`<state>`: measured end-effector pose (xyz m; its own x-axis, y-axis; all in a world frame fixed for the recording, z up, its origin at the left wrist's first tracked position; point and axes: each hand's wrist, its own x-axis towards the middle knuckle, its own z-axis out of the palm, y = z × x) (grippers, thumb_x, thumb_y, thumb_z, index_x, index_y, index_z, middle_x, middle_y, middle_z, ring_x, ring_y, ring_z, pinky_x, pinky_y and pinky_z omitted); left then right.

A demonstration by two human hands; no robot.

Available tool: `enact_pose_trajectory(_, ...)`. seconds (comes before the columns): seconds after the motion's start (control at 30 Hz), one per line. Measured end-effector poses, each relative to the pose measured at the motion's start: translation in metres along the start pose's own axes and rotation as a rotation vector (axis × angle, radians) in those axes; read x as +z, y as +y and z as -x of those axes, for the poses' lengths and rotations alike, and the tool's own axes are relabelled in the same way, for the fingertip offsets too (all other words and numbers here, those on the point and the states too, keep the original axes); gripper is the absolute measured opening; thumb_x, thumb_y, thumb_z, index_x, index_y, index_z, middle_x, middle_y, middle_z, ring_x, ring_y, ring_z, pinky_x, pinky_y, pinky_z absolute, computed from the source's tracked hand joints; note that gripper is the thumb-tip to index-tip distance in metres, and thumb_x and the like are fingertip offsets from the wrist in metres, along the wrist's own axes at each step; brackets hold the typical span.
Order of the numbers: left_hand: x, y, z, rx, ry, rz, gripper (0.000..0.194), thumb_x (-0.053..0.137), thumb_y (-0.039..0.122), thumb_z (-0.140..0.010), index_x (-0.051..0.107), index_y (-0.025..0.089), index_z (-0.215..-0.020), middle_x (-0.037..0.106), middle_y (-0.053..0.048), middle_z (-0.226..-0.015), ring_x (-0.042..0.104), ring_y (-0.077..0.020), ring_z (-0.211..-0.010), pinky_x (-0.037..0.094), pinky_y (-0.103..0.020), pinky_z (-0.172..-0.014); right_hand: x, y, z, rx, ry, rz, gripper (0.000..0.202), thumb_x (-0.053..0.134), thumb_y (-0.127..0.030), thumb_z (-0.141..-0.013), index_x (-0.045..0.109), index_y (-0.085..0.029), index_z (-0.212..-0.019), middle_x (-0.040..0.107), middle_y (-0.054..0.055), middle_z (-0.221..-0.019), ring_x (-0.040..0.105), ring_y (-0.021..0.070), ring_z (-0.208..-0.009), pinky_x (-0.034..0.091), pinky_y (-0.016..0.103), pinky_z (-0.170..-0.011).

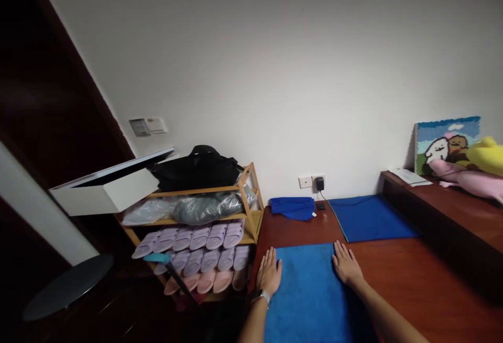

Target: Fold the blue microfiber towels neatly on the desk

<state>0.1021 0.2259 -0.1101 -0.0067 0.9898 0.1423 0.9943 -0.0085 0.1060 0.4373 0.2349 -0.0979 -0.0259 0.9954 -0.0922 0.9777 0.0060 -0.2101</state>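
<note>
A light blue cloth point(308, 290) lies spread flat on the reddish-brown wooden table, running out of view at the bottom. At its far left corner rests my left hand point(269, 272), palm down with the fingers stretched out and a watch on the wrist. My right hand point(346, 263) lies flat at the far right corner, fingers extended forward. Beyond the hands, a folded dark blue cloth point(292, 207) sits against the wall. A second dark blue cloth point(373, 220) is spread out behind my right hand.
To the left stands a wooden shoe rack point(251, 201) with lilac and pink slippers, a black bag point(196, 170) and a white box point(106, 191) on top. A charger point(319, 183) is plugged into the wall. A raised ledge at right holds a pink plush toy point(467, 179) and a picture point(446, 143).
</note>
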Motion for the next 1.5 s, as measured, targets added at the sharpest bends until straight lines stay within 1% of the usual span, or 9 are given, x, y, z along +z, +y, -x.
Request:
enact_pose_trajectory(0.43, -0.005, 0.005, -0.002, 0.042, 0.079, -0.021, 0.063, 0.027, 0.042, -0.106, 0.043, 0.012, -0.159, 0.038, -0.012, -0.167, 0.035, -0.0261, -0.156, 0.029, -0.048, -0.129, 0.008, 0.005, 0.020, -0.056, 0.051, -0.078, 0.071, 0.017, -0.043, -0.104, 0.022, -0.010, -0.165, 0.020, 0.006, -0.174, 0.017, 0.0218, -0.161, 0.011, 0.042, -0.132)
enact_pose_trajectory(0.57, -0.005, 0.069, 0.006, 0.204, 0.171, 0.020, 0.060, 0.023, 0.039, -0.108, 0.042, 0.016, -0.160, 0.042, -0.009, -0.166, 0.038, -0.0257, -0.155, 0.032, -0.049, -0.129, 0.006, 0.004, 0.019, -0.060, 0.062, -0.105, 0.070, 0.018, -0.043, -0.104, 0.023, -0.011, -0.165, 0.021, 0.006, -0.173, 0.017, 0.0217, -0.161, 0.012, 0.041, -0.131)
enact_pose_trajectory(0.7, 0.004, 0.159, 0.022, 0.396, 0.030, 0.153, 0.062, 0.018, 0.044, -0.109, 0.036, 0.018, -0.163, 0.036, -0.005, -0.169, 0.032, -0.0226, -0.157, 0.029, -0.044, -0.131, 0.004, 0.006, 0.022, -0.082, 0.063, -0.100, 0.069, 0.020, -0.040, -0.103, 0.026, -0.009, -0.165, 0.023, 0.008, -0.172, 0.018, 0.0235, -0.161, 0.013, 0.044, -0.131)
enact_pose_trajectory(0.8, 0.009, 0.187, 0.029, 0.384, -0.057, 0.235, 0.067, 0.013, 0.049, -0.108, 0.033, 0.017, -0.164, 0.033, -0.006, -0.170, 0.027, -0.0235, -0.159, 0.025, -0.046, -0.132, 0.004, 0.007, 0.023, -0.109, 0.056, -0.084, 0.069, 0.021, -0.039, -0.102, 0.027, -0.008, -0.164, 0.022, 0.009, -0.173, 0.018, 0.0238, -0.161, 0.014, 0.044, -0.131)
enact_pose_trajectory(0.9, 0.005, 0.163, 0.029, 0.324, -0.087, 0.226, 0.072, 0.012, 0.055, -0.107, 0.032, 0.016, -0.164, 0.030, -0.007, -0.171, 0.024, -0.0245, -0.160, 0.023, -0.048, -0.132, 0.004, 0.007, 0.022, -0.085, 0.049, -0.085, 0.070, 0.019, -0.040, -0.103, 0.026, -0.009, -0.165, 0.021, 0.008, -0.173, 0.017, 0.0227, -0.161, 0.012, 0.043, -0.131)
enact_pose_trajectory(1.07, -0.011, 0.064, 0.030, 0.106, -0.084, 0.081, 0.075, 0.015, 0.058, -0.107, 0.032, 0.012, -0.164, 0.027, -0.011, -0.171, 0.025, -0.0268, -0.159, 0.022, -0.050, -0.131, 0.004, 0.006, 0.023, -0.063, 0.042, -0.085, 0.071, 0.017, -0.043, -0.103, 0.024, -0.010, -0.166, 0.020, 0.007, -0.173, 0.016, 0.0216, -0.161, 0.010, 0.043, -0.131)
enact_pose_trajectory(1.17, -0.014, 0.021, 0.035, 0.018, -0.056, 0.026, 0.072, 0.019, 0.055, -0.107, 0.033, 0.013, -0.164, 0.028, -0.011, -0.171, 0.027, -0.0258, -0.159, 0.025, -0.049, -0.130, 0.004, 0.006, 0.025, -0.060, 0.036, -0.071, 0.072, 0.015, -0.044, -0.103, 0.022, -0.008, -0.166, 0.020, 0.007, -0.174, 0.016, 0.0216, -0.161, 0.010, 0.042, -0.131)
enact_pose_trajectory(1.27, -0.010, 0.006, 0.039, -0.005, -0.033, 0.013, 0.072, 0.020, 0.054, -0.107, 0.033, 0.011, -0.163, 0.028, -0.012, -0.171, 0.027, -0.0249, -0.159, 0.026, -0.045, -0.130, 0.004, 0.006, 0.026, -0.052, 0.033, -0.050, 0.072, 0.014, -0.044, -0.104, 0.022, -0.007, -0.165, 0.020, 0.007, -0.174, 0.015, 0.0216, -0.162, 0.009, 0.041, -0.131)
enact_pose_trajectory(1.5, -0.002, 0.010, 0.039, 0.005, 0.022, 0.017, 0.066, 0.023, 0.048, -0.107, 0.036, 0.016, -0.163, 0.033, -0.010, -0.170, 0.030, -0.0256, -0.158, 0.028, -0.048, -0.129, 0.001, 0.004, 0.028, -0.039, 0.035, -0.063, 0.071, 0.017, -0.042, -0.103, 0.024, -0.009, -0.166, 0.023, 0.007, -0.173, 0.017, 0.0224, -0.161, 0.013, 0.042, -0.131)
